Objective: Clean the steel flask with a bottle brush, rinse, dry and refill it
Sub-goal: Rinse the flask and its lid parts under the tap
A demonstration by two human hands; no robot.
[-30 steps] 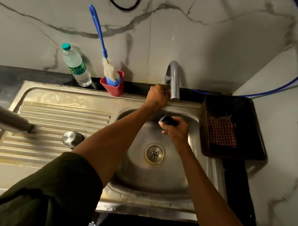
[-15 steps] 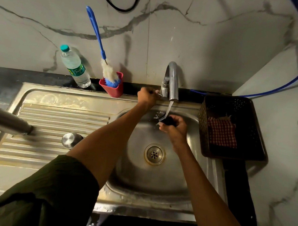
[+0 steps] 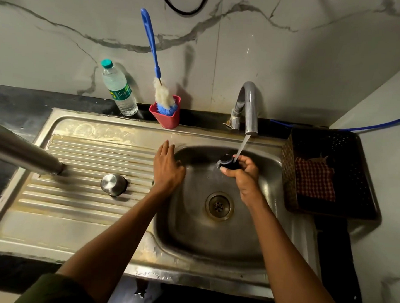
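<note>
My right hand (image 3: 244,174) grips a small dark flask stopper (image 3: 227,162) over the sink basin (image 3: 214,238), under the water running from the tap (image 3: 248,105). My left hand (image 3: 167,170) hovers open over the basin's left rim, fingers spread. The steel flask (image 3: 22,152) stands on the ribbed drainboard (image 3: 80,170) at the far left, leaning towards the camera. A steel cap (image 3: 113,184) sits upside down on the drainboard. The blue-handled bottle brush (image 3: 160,91) stands in a red cup (image 3: 166,115) against the wall.
A plastic water bottle (image 3: 118,89) with a teal cap stands left of the red cup. A dark perforated basket (image 3: 330,171) holding a red checked cloth (image 3: 315,179) sits right of the basin. A blue hose (image 3: 376,127) runs along the back right.
My left hand left the tap lever and drew back left over the basin rim. Water now runs from the tap onto the stopper in my right hand.
</note>
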